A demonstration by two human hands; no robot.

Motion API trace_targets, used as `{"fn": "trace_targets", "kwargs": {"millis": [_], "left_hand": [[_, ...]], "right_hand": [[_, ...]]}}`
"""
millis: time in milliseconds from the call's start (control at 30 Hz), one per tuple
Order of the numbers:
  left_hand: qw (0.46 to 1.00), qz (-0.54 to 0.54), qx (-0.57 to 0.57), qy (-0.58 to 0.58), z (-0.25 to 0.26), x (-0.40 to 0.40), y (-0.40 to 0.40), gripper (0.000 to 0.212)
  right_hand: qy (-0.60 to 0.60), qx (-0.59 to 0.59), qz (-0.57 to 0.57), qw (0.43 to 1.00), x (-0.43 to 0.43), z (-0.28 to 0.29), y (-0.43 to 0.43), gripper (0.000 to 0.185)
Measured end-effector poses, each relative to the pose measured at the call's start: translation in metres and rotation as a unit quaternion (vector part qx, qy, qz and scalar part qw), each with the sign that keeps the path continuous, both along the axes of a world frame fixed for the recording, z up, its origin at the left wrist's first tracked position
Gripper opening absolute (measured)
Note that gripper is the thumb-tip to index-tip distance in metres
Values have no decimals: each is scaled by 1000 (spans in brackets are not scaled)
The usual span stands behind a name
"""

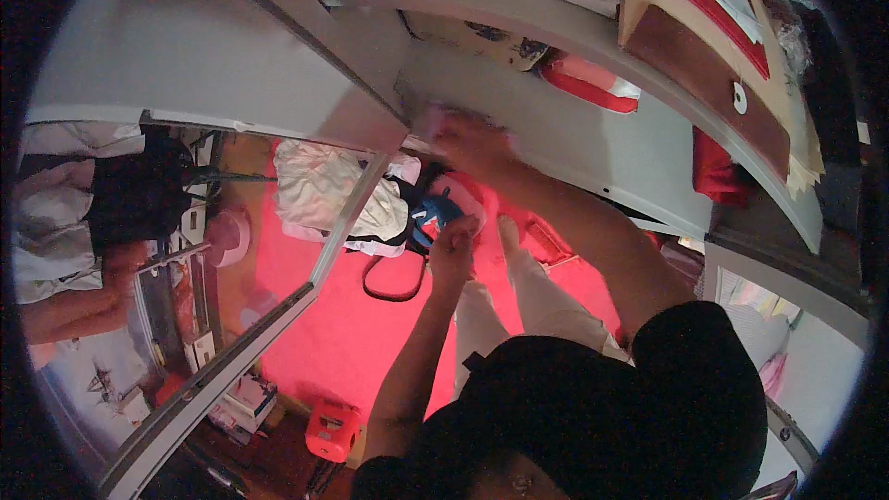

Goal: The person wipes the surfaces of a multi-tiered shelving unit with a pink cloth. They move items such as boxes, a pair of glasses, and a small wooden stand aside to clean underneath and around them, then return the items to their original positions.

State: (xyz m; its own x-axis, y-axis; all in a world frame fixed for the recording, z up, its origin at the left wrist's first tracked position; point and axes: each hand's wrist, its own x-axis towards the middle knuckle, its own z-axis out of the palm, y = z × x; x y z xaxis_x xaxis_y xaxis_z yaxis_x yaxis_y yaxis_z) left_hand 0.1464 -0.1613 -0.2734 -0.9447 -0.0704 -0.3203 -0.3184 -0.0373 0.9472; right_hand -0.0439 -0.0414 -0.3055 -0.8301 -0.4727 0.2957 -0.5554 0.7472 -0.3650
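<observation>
My right hand [476, 139] is blurred and reaches to the inner corner of a pale cabinet shelf [569, 139]. Under its fingers is a pink cloth [444, 117], pressed to the surface. Lower down, my left hand [455, 243] hangs in the air with its fingers curled, and I see nothing in it. Below that hand, on the pink floor mat [361, 340], lie a blue item [432, 215] with a red and white print and a dark strap loop [396, 297]. Beside them is a heap of pale clothes [333, 187].
A metal-edged door frame [312, 292] crosses the left side. An overhanging shelf edge [486, 3] curves above, with folders [708, 76] at upper right. A red stool [333, 430] and stacked books [243, 403] stand low left. Another forearm [83, 305] shows far left.
</observation>
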Motion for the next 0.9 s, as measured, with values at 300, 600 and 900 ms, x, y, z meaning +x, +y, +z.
{"fn": "trace_targets", "kwargs": {"millis": [300,600,900], "left_hand": [[999,-10,40,-2,-12,2,5,33],[999,4,26,28,-12,3,5,31],[999,-31,42,-5,-8,-1,3,29]], "right_hand": [[-80,67,-87,991,71,65,175,38],[180,177,32,967,-39,8,76,55],[146,180,-31,972,-82,34,4,50]]}}
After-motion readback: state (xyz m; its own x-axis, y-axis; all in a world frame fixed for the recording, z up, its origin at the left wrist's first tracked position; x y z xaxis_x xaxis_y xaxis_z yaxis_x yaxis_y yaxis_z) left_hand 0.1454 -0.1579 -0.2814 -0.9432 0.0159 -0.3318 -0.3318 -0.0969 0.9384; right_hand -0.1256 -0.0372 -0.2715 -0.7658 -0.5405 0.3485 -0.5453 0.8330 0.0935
